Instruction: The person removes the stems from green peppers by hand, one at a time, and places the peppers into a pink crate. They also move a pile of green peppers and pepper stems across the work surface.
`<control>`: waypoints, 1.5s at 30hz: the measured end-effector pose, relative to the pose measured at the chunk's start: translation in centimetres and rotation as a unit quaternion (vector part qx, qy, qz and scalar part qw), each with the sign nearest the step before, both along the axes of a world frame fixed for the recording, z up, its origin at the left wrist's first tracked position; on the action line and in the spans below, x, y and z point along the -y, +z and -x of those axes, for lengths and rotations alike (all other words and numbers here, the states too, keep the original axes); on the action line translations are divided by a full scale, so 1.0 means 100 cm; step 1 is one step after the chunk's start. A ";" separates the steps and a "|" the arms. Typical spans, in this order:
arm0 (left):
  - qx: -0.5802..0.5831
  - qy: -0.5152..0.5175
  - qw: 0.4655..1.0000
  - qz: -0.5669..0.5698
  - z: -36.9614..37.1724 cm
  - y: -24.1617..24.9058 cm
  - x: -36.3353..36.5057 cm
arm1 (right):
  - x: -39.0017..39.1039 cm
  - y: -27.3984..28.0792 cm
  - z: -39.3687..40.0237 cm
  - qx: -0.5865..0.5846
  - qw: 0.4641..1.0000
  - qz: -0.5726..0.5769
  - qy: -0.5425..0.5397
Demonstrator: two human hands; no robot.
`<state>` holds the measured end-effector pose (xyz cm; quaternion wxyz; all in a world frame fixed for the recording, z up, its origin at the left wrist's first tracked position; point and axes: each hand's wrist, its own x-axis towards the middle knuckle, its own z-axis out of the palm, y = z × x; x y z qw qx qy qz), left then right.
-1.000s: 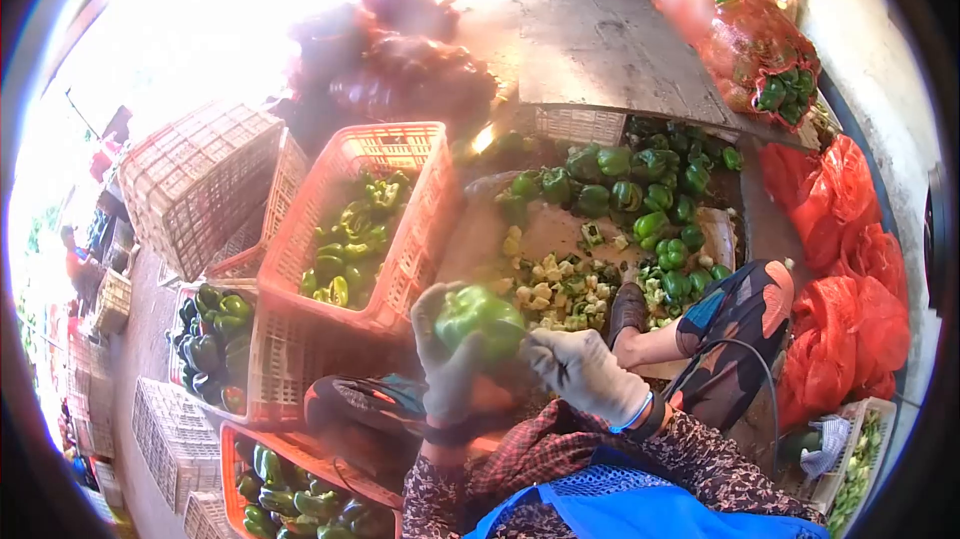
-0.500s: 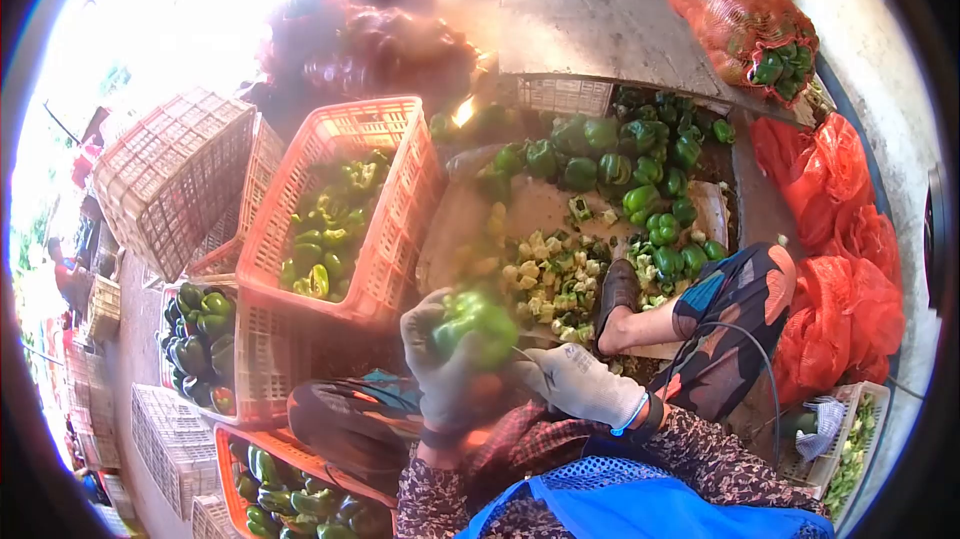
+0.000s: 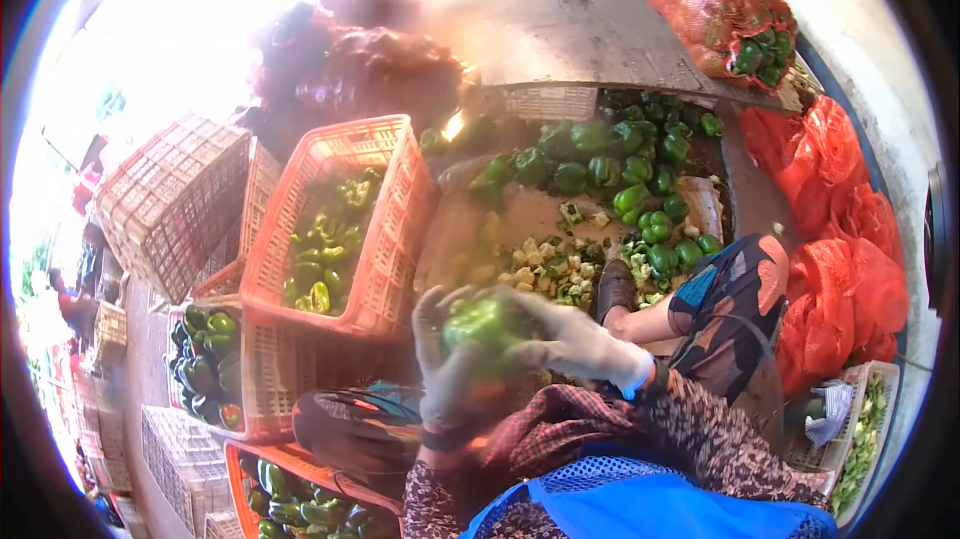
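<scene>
A green bell pepper point(image 3: 482, 327) is held up above my lap, smeared a little by motion. My left hand point(image 3: 440, 359), in a pale work glove, is closed around its left side. From the right, my gloved right hand point(image 3: 580, 341) reaches onto the pepper, with fingers over its top and thumb lower down. Any thin tool in that hand is hidden or blurred. Beyond my hands, cut pale pepper cores point(image 3: 550, 267) lie scattered on the floor, and a heap of whole green bell peppers point(image 3: 600, 171) sits behind them.
An orange crate point(image 3: 400, 229) at left holds green peppers. Another orange crate point(image 3: 235, 484) with peppers stands at lower left, near stacked pale crates point(image 3: 175, 199). At right are red net bags point(image 3: 835, 279), a filled net sack point(image 3: 700, 9) and a pale crate of green scraps point(image 3: 885, 419).
My right hand has moved from the pepper's lower right side up onto it, fingers now spread over its top. The thin dark tool seen at its fingertips no longer shows.
</scene>
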<state>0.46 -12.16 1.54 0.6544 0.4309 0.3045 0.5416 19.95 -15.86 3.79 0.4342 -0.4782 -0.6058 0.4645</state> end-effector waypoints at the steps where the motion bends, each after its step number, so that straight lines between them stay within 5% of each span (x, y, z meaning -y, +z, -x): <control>1: 0.027 0.010 0.999 0.021 -0.012 0.010 0.009 | -0.002 0.000 0.000 0.002 1.000 0.002 -0.008; 4: 0.022 -0.014 0.999 0.039 -0.015 0.017 0.018 | -0.003 -0.006 -0.001 -0.047 0.987 0.144 0.054; 8: -0.133 -0.086 0.976 0.150 -0.010 0.029 0.027 | 0.007 -0.018 0.002 0.068 0.998 0.006 -0.009; 16: -0.064 -0.208 0.967 0.131 0.002 -0.020 0.016 | 0.001 -0.020 -0.030 0.075 0.960 0.186 0.196; 20: 0.073 -0.261 0.932 0.241 -0.004 -0.007 0.015 | 0.003 -0.032 -0.029 -0.145 0.914 0.324 0.196; 22: 0.084 -0.217 0.947 0.223 0.001 -0.025 0.016 | 0.001 -0.030 -0.026 -0.274 0.892 0.327 0.152; 24: 0.119 -0.104 0.953 0.259 0.006 -0.052 0.017 | -0.007 -0.055 -0.017 -0.310 0.920 0.233 0.063; 26: 0.104 -0.035 0.978 0.175 0.001 -0.046 0.010 | -0.026 -0.048 0.003 -0.333 0.932 0.144 0.004; 27: -0.195 0.083 0.975 -0.069 0.004 -0.079 0.000 | -0.039 -0.053 0.023 -0.417 0.908 0.016 -0.011; 28: -0.028 0.086 0.994 0.056 -0.001 -0.036 0.000 | -0.055 -0.018 0.035 -0.237 0.964 -0.012 -0.120; 30: 0.060 0.018 0.997 0.042 0.036 -0.078 -0.024 | -0.104 0.029 0.057 -0.271 0.949 -0.136 -0.085; 31: 0.057 0.024 0.998 0.034 0.040 -0.070 -0.028 | -0.139 0.047 0.076 -0.258 0.921 -0.253 -0.143; 32: 0.054 0.053 0.997 0.031 0.041 -0.060 -0.028 | -0.142 0.101 0.081 -0.086 0.960 -0.196 -0.183; 33: 0.051 0.082 0.995 0.030 0.041 -0.049 -0.025 | -0.174 0.110 0.095 0.089 0.944 -0.233 -0.217; 34: 0.036 0.144 0.988 0.039 0.032 -0.032 -0.023 | -0.205 0.093 0.105 0.088 0.898 -0.385 -0.195; 36: -0.012 0.187 0.982 0.007 0.040 -0.040 -0.028 | -0.195 0.088 0.095 0.135 0.966 -0.219 -0.018; 38: 0.009 0.222 0.975 0.002 0.040 -0.046 -0.032 | -0.163 0.048 0.082 0.171 0.958 -0.229 0.019; 40: -0.101 0.187 0.977 -0.024 0.048 -0.059 -0.036 | -0.112 0.037 0.069 0.187 0.973 -0.101 0.090; 42: -0.098 0.179 0.975 -0.086 0.040 -0.074 -0.032 | -0.081 0.013 0.072 0.185 0.977 -0.091 0.059; 44: -0.346 0.240 0.888 -0.182 0.027 -0.057 -0.022 | -0.072 -0.010 0.080 0.179 0.981 -0.070 -0.031; 45: -0.369 0.247 0.875 -0.192 0.021 -0.056 -0.021 | -0.071 -0.021 0.079 0.173 0.979 -0.093 -0.052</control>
